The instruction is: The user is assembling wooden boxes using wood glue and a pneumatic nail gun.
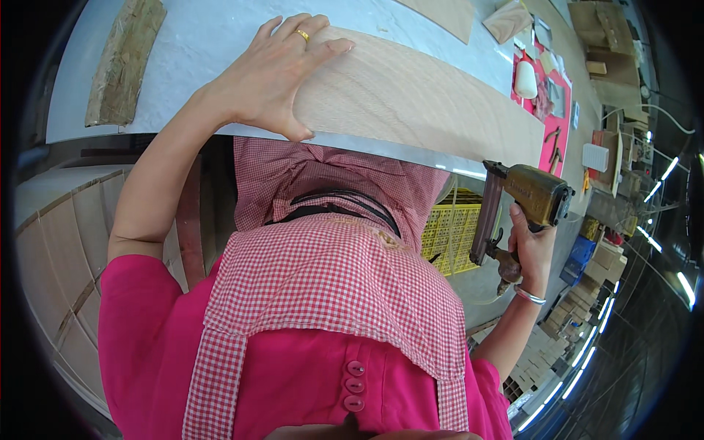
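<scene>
A long light-wood board (418, 95) lies flat along the near edge of a pale worktable (213, 44). My left hand (275, 81) spans the board's left end, thumb at the near edge and fingers spread over the far side; a gold ring is on one finger. Off the table's right front, my right hand (534, 249) is wrapped round the grip of a brass-coloured pneumatic nail gun (539, 194). The gun's nose and dark magazine (488, 213) are by the board's near right corner; I cannot tell whether they touch it.
A rough wooden block (126, 62) lies at the table's left end. Farther right, a white bottle (525, 79) and small tools rest on a pink sheet (550, 143). A yellow plastic crate (452, 235) stands below the table. Stacked panels (66, 271) fill the lower left.
</scene>
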Action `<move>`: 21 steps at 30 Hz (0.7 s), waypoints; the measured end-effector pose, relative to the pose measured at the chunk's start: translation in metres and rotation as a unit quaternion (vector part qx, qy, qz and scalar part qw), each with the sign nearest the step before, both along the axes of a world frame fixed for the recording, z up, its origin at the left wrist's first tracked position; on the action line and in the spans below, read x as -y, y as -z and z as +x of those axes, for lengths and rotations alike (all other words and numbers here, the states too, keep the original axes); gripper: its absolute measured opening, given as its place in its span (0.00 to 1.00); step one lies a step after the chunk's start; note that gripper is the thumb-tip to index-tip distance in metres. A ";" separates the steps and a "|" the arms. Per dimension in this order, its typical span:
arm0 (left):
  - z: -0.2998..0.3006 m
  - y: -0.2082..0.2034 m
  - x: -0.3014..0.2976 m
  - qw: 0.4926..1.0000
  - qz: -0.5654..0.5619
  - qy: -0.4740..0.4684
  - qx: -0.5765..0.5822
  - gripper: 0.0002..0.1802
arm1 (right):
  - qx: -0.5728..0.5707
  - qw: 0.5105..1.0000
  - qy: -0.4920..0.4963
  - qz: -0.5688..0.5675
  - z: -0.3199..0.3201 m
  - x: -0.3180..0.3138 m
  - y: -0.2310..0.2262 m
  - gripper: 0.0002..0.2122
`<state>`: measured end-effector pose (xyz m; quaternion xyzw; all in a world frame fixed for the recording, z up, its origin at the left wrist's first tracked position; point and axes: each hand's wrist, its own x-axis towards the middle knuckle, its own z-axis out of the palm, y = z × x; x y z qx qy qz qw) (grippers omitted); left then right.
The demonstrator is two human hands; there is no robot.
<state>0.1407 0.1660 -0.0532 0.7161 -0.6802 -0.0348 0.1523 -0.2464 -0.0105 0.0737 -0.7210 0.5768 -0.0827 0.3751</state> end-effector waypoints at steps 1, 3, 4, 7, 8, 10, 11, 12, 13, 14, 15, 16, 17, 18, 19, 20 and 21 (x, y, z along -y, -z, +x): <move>0.000 0.000 0.000 1.000 -0.007 0.003 -0.003 0.63 | 0.006 1.000 0.006 0.004 -0.001 0.000 0.001 0.11; 0.000 0.000 0.001 1.000 -0.014 0.008 -0.006 0.63 | 0.001 1.000 0.012 -0.001 -0.001 -0.002 0.001 0.11; 0.000 0.000 0.001 1.000 -0.016 0.009 -0.007 0.63 | -0.003 1.000 0.016 -0.007 -0.001 -0.002 0.002 0.12; 0.001 0.001 -0.001 1.000 -0.019 0.008 -0.008 0.63 | -0.019 1.000 0.010 -0.019 0.003 -0.004 -0.001 0.12; 0.001 0.001 -0.001 1.000 -0.017 0.008 -0.007 0.63 | -0.030 0.999 0.000 -0.027 0.006 -0.004 -0.003 0.11; 0.000 0.001 -0.001 1.000 -0.014 0.008 -0.006 0.63 | -0.042 0.999 -0.012 -0.032 0.006 -0.006 -0.002 0.11; 0.000 0.000 -0.002 1.000 -0.010 0.002 -0.004 0.63 | -0.038 0.995 -0.044 -0.078 0.003 -0.007 0.003 0.11; 0.000 -0.001 -0.002 1.000 -0.006 0.006 -0.004 0.64 | -0.032 0.989 -0.076 -0.123 0.000 -0.009 0.008 0.11; 0.000 -0.002 -0.002 1.000 -0.001 0.009 -0.005 0.64 | -0.028 0.980 -0.107 -0.167 0.005 -0.013 0.008 0.12; 0.002 -0.003 -0.003 1.000 0.004 0.013 -0.006 0.65 | -0.027 0.980 -0.114 -0.163 0.012 -0.019 0.005 0.12; 0.003 -0.005 -0.003 1.000 0.009 0.016 -0.008 0.65 | -0.046 0.992 -0.065 -0.096 0.020 -0.028 -0.002 0.13; 0.004 -0.007 -0.004 1.000 0.013 0.020 -0.009 0.65 | -0.066 0.997 -0.016 -0.029 0.035 -0.040 -0.011 0.16; 0.005 -0.009 -0.006 1.000 0.018 0.024 -0.010 0.66 | -0.087 0.995 0.033 0.038 0.044 -0.048 -0.013 0.19; 0.006 -0.014 -0.005 0.999 0.020 0.031 -0.012 0.66 | -0.088 0.995 0.030 0.039 0.045 -0.052 -0.008 0.19; 0.007 -0.022 -0.002 0.999 0.021 0.029 -0.012 0.66 | -0.058 0.998 -0.012 0.020 0.045 -0.055 0.000 0.20; 0.009 -0.033 0.002 0.997 0.049 0.045 -0.025 0.64 | -0.027 0.998 -0.054 0.001 0.044 -0.058 0.007 0.20; 0.010 -0.047 0.006 0.994 0.078 0.060 -0.041 0.62 | 0.001 0.995 -0.097 -0.017 0.045 -0.059 0.009 0.21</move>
